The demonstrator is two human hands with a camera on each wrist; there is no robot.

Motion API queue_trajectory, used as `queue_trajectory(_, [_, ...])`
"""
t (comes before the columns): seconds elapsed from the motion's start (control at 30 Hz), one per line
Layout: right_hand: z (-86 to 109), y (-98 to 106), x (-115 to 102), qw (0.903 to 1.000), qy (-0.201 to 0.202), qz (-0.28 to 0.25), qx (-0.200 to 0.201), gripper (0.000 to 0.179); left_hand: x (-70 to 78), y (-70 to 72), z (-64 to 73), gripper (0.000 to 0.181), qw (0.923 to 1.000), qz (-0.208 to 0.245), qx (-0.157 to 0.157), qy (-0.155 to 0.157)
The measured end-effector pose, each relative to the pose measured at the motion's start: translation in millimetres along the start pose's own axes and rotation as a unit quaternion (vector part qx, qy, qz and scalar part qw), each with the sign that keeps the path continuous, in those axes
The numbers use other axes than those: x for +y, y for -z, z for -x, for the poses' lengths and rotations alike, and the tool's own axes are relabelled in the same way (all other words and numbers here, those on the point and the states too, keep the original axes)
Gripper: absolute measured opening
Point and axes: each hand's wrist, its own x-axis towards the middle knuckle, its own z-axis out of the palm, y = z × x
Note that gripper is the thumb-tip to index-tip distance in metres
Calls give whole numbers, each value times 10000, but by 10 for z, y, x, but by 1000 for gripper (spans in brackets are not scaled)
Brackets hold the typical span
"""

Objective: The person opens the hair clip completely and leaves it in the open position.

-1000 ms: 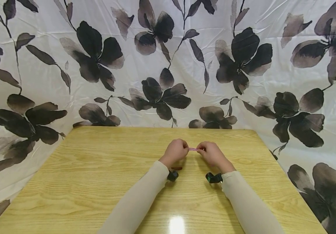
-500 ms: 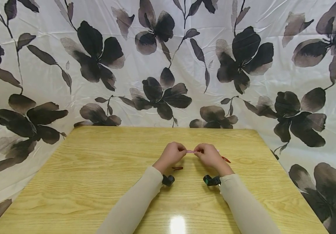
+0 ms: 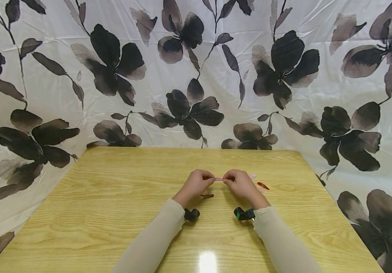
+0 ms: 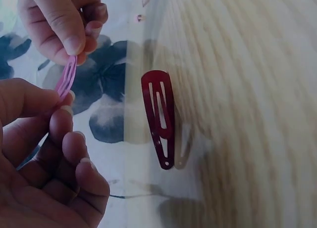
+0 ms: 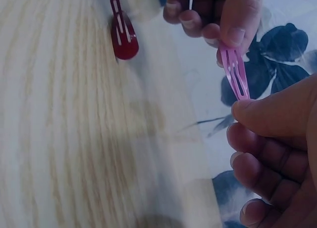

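Note:
A pink snap hair clip (image 3: 218, 179) is stretched between both hands above the table. My left hand (image 3: 196, 184) pinches one end between thumb and index finger, and my right hand (image 3: 241, 184) pinches the other end the same way. In the right wrist view the pink clip's slotted middle (image 5: 235, 72) shows between the two thumbs, its narrower end under the right thumb. On the table below and between the hands lies a dark red snap hair clip (image 3: 207, 196), seen large in the left wrist view as a red clip (image 4: 158, 119) with slots. Both tips of the pink clip are hidden by fingers.
Just right of the right hand lie a red hair clip (image 3: 263, 185), a pink clip (image 3: 253, 176) and another pink piece (image 3: 261, 190), partly hidden. The wooden table (image 3: 131, 182) reaches back to a floral cloth (image 3: 182, 76). Black wrist cameras sit under both wrists.
Both hands have come nearer the body and slightly left, still holding the pink hair clip between them. The clips on the right have come out from behind the right hand.

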Motion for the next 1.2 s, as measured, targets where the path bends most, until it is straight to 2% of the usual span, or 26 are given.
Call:
queue_trajectory(0.2, [23,-44,-25,10000,41,0,21,7,-57,25,58,22,9998,153,-128,32])
queue_trajectory(0.7, [99,-126,-128,9998,75,-160,25,6,-161,69,182,24,9988,435,-220,-55])
queue_trajectory(0.97, [131,-175,-130,9996,94,-278,31,6,-228,70,219,24,9964,742,-404,69])
queue_trajectory(1.2, [152,-195,-132,9989,212,-398,108,6,-279,102,230,26,9927,1020,-648,-58])
